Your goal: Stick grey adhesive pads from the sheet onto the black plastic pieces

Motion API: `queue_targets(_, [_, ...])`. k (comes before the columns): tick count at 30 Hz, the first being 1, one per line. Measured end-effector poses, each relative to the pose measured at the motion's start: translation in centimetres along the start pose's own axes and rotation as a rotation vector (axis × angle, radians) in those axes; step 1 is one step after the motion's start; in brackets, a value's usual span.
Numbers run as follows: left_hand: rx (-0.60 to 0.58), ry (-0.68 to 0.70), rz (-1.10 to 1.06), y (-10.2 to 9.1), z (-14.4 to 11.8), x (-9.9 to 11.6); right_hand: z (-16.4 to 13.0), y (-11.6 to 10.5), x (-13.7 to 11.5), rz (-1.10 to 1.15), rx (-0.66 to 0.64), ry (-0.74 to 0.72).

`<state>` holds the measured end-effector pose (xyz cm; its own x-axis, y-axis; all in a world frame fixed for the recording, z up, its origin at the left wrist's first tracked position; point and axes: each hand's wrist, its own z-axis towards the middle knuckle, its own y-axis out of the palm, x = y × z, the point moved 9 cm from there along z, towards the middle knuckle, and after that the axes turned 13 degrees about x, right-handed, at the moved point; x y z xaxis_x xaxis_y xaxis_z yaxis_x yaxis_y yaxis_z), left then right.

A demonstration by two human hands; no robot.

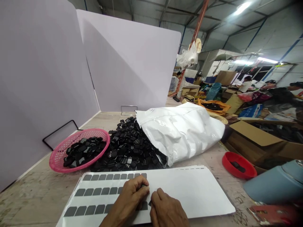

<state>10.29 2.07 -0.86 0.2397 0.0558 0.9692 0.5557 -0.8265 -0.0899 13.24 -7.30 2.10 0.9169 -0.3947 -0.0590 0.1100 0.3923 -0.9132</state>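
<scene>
While both hands press together low over a white sheet (pixel 189 189) lying flat on the table (pixel 35 192), the left hand (pixel 129 197) curls its fingers around one small dark square piece (pixel 144 186) at the end of the middle row, pinching it against the sheet. The right hand (pixel 167 209) lies just beside it, fingertips bent down onto the sheet near the same spot; whether it grips anything cannot be told, since the fingertips hide what is under them.

On the sheet, three rows of grey squares (pixel 99 191) run from the left edge. The top row shows about ten squares; the middle row shows six before the left hand covers its end; the bottom row shows five before the hands cover the rest.

Behind the sheet one large heap of loose black pieces (pixel 127 148) spills from one white plastic bag (pixel 180 132) lying on its side, far too many to count. One pink basket (pixel 59 159) to the left of the heap holds a smaller pile of the same black pieces. One red lid (pixel 228 162) with one dark piece in it lies to the right, near a cardboard box (pixel 255 135) and a blue-grey cylinder (pixel 276 184). Two white partition boards (pixel 127 60) stand behind the table.
</scene>
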Motion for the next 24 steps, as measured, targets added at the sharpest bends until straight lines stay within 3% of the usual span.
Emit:
queue_targets(7, [0.002,0.081,0.129,-0.5,0.0,1.3,-0.2,0.0,-0.8,0.005,0.024,0.015])
queue_targets(13, [0.013,0.069,0.131,-0.5,0.1,0.9,-0.2,-0.2,-1.4,0.004,0.094,-0.033])
queue_targets(15, [-0.001,0.035,0.064,-0.2,0.3,0.8,-0.1,-0.7,-1.4,0.075,0.13,-0.061])
queue_targets(18, [-0.02,-0.086,-0.131,-0.2,0.6,0.6,-0.1,-1.3,-0.6,0.393,0.149,-0.026])
queue_targets(21, [0.093,-0.186,-0.264,-2.8,1.1,0.6,-0.4,-1.1,1.4,0.705,0.106,0.116])
queue_targets(24, [0.232,-0.126,-0.22,-6.9,2.1,1.4,-0.8,-0.8,2.9,0.839,0.055,0.208])
